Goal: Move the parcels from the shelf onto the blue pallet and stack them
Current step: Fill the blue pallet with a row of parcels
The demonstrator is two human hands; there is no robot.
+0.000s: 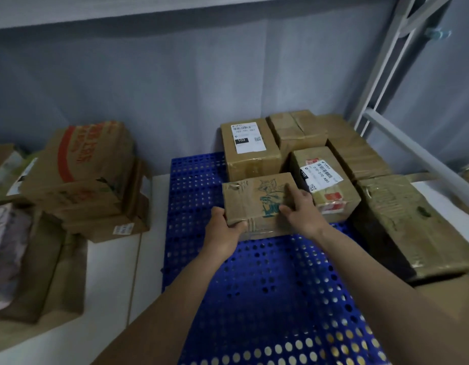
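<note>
pallet: big blue perforated plastic pallet (267, 285) on the floor, runs from the near edge right back to the grey wall, near half bare

long parcel: largest box on the right, a long flat brown cardboard parcel wrapped in clear tape (412, 222), lying over the pallet's right edge

left pile: off the pallet on the far left, a stack of brown cardboard cartons with red printing (88, 175), looks a bit squashed, with more cardboard and a pale bundle nearer on the left

back row: brown box with a white shipping label marked 102 (248, 148) at the far side, a taped plain brown box (298, 130) just right of it, and one more taped parcel further right

labelled box: smaller brown box with a white barcode label and red tape (325, 183), in front of the back row, touching the held parcel's right side

held parcel: brown cardboard box with a teal cartoon print on top (257, 204), in the middle of the pallet, right in front of the 102 box; can't tell if it's fully down yet

left hand: left hand (225, 227) gripping the parcel's near-left corner, fingers curled round the edge

right hand: right hand (299, 206) clamped on the right end, fingers over the top, thumb on the near face

rack: white metal shelf frame (386, 75) far right
</note>
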